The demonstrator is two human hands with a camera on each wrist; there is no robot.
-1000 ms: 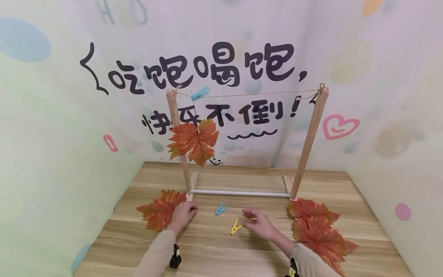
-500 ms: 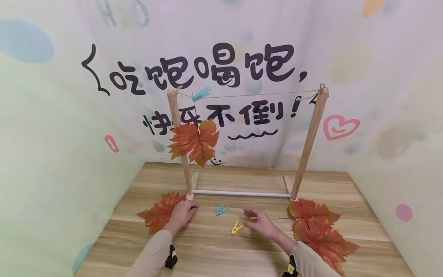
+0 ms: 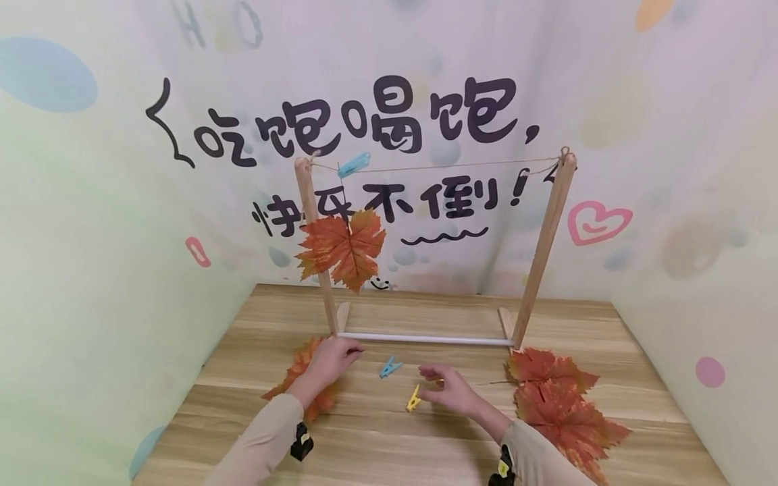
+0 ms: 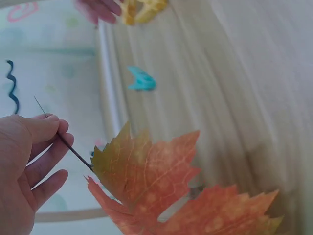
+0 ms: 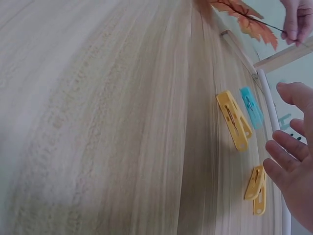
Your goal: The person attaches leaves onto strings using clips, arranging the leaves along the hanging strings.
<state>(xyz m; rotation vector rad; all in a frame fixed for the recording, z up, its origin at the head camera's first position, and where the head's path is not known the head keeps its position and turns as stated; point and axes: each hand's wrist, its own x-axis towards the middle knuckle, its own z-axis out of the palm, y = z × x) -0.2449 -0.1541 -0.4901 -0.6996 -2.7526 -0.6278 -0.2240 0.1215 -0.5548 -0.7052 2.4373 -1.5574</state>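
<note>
My left hand [image 3: 331, 362] pinches the thin dark stem [image 4: 73, 152] of an orange-red artificial maple leaf [image 4: 146, 169] between thumb and fingertips. In the head view the hand and forearm partly cover this leaf. My right hand [image 3: 451, 391] hovers over the table with loosely bent fingers, holding nothing. Nearest to it are a yellow clothespin [image 3: 413, 398] and a second yellow clothespin [image 5: 256, 188], the latter hidden by the hand in the head view. A blue clothespin [image 3: 390, 367] lies between the hands.
A wooden frame [image 3: 543, 253] with a white crossbar [image 3: 425, 339] stands behind the hands. From its string [image 3: 450, 165] hangs a maple leaf [image 3: 345, 248], clipped by a blue clothespin [image 3: 354, 165]. More leaves [image 3: 556, 405] lie on the table at right.
My left hand has lifted and moved slightly right and away from me, bringing the maple leaf along by its stem. My right hand has shifted slightly left.
</note>
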